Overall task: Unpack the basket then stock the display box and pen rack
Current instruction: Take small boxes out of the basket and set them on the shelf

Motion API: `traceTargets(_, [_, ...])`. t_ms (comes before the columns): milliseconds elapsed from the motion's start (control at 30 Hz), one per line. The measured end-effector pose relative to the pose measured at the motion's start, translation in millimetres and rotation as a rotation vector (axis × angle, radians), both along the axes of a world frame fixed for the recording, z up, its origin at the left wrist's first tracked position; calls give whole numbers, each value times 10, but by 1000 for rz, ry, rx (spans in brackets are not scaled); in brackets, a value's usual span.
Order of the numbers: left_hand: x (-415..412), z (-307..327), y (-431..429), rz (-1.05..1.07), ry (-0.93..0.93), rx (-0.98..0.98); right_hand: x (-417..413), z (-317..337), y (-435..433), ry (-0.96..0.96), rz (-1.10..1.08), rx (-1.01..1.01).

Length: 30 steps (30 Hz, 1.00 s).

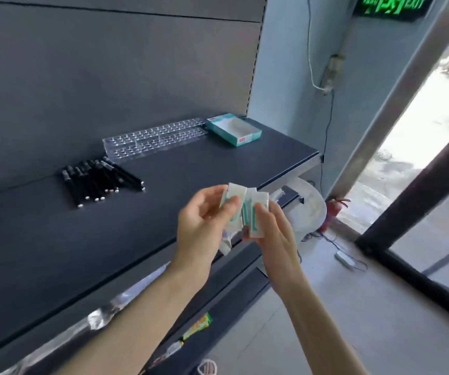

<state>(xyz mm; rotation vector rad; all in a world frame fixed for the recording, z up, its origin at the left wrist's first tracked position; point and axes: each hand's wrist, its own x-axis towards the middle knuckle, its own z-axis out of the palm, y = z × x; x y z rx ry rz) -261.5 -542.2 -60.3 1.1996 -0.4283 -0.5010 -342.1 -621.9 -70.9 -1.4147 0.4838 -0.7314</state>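
Observation:
Both hands are raised over the front edge of the dark shelf [55,234]. My left hand [204,223] pinches one small white and teal eraser [231,197], and some crumpled clear wrap hangs below it. My right hand [272,231] grips two or three more erasers [257,215] side by side. At the shelf's back right lies the teal display box [234,129], open and apparently empty. Left of it stands the clear pen rack [153,139] with its rows of holes unfilled. Several black pens [101,181] lie loose on the shelf further left.
A grey back panel rises behind the shelf. Lower shelves with small packets [196,327] sit below the front edge. A white round object [312,209] and cables lie on the floor to the right, beside a dark door frame [407,201]. A pale woven rim [207,368] shows at the bottom edge.

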Motion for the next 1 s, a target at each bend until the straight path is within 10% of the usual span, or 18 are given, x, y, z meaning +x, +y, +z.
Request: traceTargets(1000, [1103, -527, -3971, 594, 140, 193, 1627, -405, -4453, 214, 447, -218])
